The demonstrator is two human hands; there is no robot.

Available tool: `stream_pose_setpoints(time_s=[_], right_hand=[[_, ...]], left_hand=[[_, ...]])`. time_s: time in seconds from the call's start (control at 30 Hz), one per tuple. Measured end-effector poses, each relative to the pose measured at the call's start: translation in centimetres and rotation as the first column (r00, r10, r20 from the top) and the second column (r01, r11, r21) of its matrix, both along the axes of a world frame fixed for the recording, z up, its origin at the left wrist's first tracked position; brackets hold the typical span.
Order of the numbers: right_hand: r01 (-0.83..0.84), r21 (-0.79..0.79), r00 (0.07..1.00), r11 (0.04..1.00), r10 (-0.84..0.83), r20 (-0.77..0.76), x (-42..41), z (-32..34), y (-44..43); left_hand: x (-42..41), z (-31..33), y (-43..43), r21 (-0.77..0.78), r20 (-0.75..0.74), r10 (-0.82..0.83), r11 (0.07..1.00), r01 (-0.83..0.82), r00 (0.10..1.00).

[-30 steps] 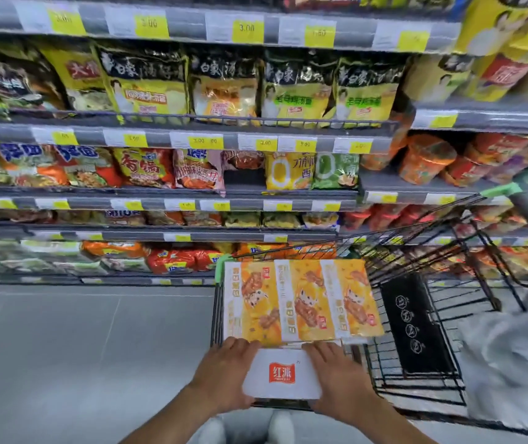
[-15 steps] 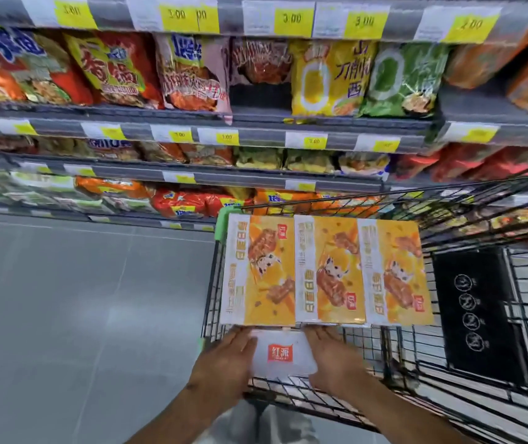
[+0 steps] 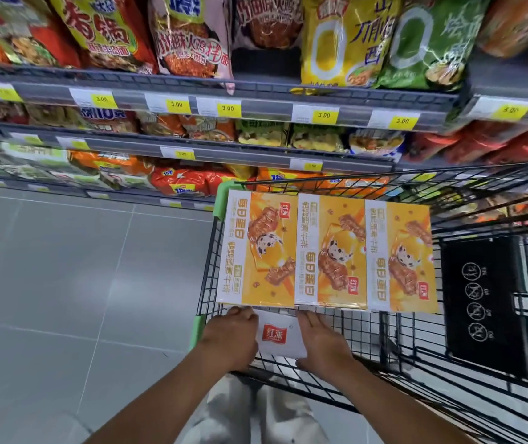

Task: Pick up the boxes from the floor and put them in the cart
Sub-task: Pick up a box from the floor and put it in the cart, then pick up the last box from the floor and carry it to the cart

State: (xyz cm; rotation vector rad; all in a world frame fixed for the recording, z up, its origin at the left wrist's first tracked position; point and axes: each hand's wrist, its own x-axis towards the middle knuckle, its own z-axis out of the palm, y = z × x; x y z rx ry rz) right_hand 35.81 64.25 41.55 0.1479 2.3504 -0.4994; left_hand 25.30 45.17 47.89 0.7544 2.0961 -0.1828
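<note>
I see left hand (image 3: 230,338) and right hand (image 3: 323,342) both clamped on white near end of boxes (image 3: 326,254), flanking red logo (image 3: 275,335); I judge this keeps pack level. Boxes lie flat over cart (image 3: 205,270), by its green-cornered side; touchdown I cannot tell.

Yellow price tags (image 3: 176,105) read 3.00 (several alike); the boxes (image 3: 330,251) carry 红派 and 每日蛋白.
</note>
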Motion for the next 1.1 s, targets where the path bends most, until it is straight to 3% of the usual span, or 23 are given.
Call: stream_pose_setpoints(time_s=[0.27, 0.6, 0.83, 1.1], right_hand=[[-0.005, 0.022, 0.998, 1.000, 0.006, -0.060, -0.7, 5.6, 1.1], [0.003, 0.022, 0.952, 1.000, 0.004, -0.305, -2.4, 17.2, 1.9], [-0.176, 0.008, 0.866, 0.984, 0.158, -0.475, -6.9, 24.7, -3.3], [-0.418, 0.061, 0.725, 0.906, 0.374, -0.578, -13.4, 30.7, -17.6]], left_hand=[[-0.9, 3.2, 0.4, -0.013, 0.082, 0.096, 0.995, -0.095, 0.992], [-0.6, 13.1, -2.2, 0.142, -0.060, 0.246, 0.961, -0.236, 0.967], [-0.1, 20.0, -11.8, 0.351, -0.293, 0.524, 0.837, -0.420, 0.799], [1.2, 25.1, -26.5, 0.514, -0.378, 0.762, 0.645, -0.565, 0.526]])
